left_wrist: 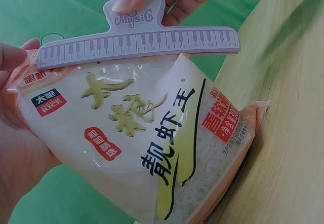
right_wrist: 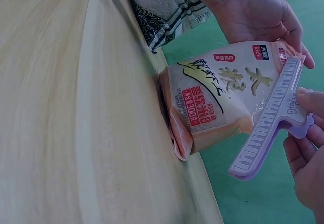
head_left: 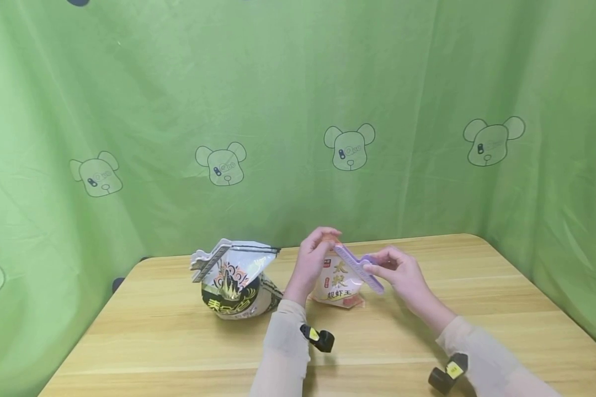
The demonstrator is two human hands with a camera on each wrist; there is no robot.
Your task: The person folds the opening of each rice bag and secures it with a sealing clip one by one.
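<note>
A small white and orange bag of rice (left_wrist: 131, 117) stands on the table, its top edge inside a long purple bag clip (left_wrist: 142, 42) printed with piano keys. My right hand (head_left: 397, 270) pinches the clip's handle between thumb and fingers. At the bag's upper left corner, my left hand (head_left: 314, 259) holds the orange plastic (left_wrist: 45, 79) by the clip's end. One end of the clip reaches past the bag on the right. The right wrist view shows grains through a see-through part of the bag.
Left of my left arm stands a black and white rice bag (head_left: 238, 286), its folded top held by a white bag clip (head_left: 211, 260). The wooden table (head_left: 179, 353) backs onto a green curtain (head_left: 278, 82) with bear heads. Each wrist wears a black camera (head_left: 320, 337).
</note>
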